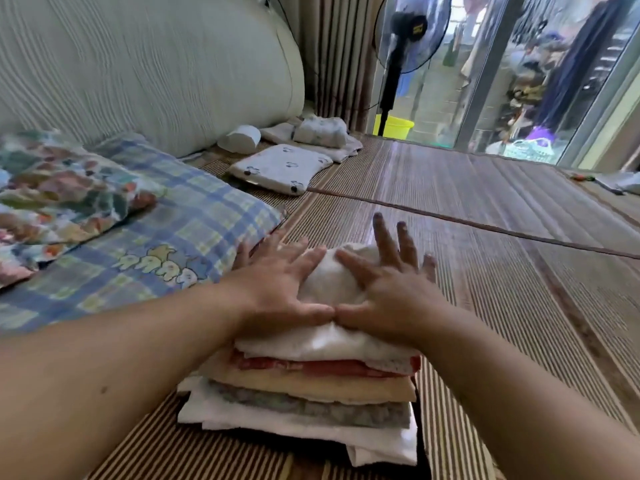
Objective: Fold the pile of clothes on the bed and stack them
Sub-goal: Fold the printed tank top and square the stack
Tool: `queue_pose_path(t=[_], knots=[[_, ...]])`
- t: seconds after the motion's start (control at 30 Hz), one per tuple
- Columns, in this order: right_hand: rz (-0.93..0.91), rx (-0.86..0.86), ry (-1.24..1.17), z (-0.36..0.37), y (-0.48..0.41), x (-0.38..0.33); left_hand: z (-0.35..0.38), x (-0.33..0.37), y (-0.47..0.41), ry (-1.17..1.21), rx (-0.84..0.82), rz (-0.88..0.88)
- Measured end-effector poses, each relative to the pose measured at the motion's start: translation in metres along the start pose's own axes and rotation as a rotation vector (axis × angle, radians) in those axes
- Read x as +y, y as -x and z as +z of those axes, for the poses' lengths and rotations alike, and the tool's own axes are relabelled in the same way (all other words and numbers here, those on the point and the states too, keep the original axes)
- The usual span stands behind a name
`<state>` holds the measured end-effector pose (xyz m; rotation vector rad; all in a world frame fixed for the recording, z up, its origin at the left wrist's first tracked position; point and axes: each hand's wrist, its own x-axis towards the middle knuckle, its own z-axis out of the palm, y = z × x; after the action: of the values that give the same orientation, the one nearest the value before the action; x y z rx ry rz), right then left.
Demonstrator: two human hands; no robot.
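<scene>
Head view is showing left grip (277,282) and right grip (391,292) both open, fingers (381,233) spread flat, pressing on the white top garment (325,278) of the folded stack (311,393), sitting on the bed mat (485,244) beneath them, long axis running left to right. Thumbs (308,311) are touching; neither grip is nearer. A far yellow bucket (394,128) is hiding its contents.

Single head-worn wide-angle view; forward and downward; close above the folded stack (311,386)
</scene>
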<state>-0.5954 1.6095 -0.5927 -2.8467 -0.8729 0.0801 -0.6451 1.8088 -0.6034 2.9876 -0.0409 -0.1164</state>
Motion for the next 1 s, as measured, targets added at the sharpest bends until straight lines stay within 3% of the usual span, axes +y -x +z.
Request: queue_pose_path(t=[0.1,0.23,0.37,0.57,0.67,0.77,0.87,0.93,1.0], knots=[[-0.022,-0.077,0.061,0.014,-0.012,0.012,0.01,-0.008,-0.009,-0.017,-0.073,0.04],[0.017,-0.194,-0.053,0.021,-0.011,0.011,0.021,-0.01,-0.006,0.074,-0.104,0.012],[0.077,-0.337,-0.074,0.015,-0.009,0.007,0.021,0.003,-0.008,0.07,-0.275,-0.046],[0.25,-0.48,-0.046,-0.002,0.001,-0.015,0.0,0.024,0.0,0.123,-0.486,-0.143],[0.354,-0.53,-0.086,-0.024,0.005,-0.028,-0.019,0.034,0.006,0.248,-0.512,-0.194],[0.437,-0.418,-0.288,-0.049,0.009,-0.033,-0.044,0.03,0.002,0.506,-0.417,-0.269],[0.568,-0.268,-0.699,-0.07,0.015,-0.03,-0.051,0.022,0.012,0.714,-0.304,-0.416],[0.667,-0.261,-0.973,-0.078,0.009,-0.025,-0.052,0.006,0.015,0.721,-0.294,-0.491],[0.72,-0.307,-1.086,-0.07,0.008,-0.024,-0.043,-0.009,0.019,0.71,-0.342,-0.6]])
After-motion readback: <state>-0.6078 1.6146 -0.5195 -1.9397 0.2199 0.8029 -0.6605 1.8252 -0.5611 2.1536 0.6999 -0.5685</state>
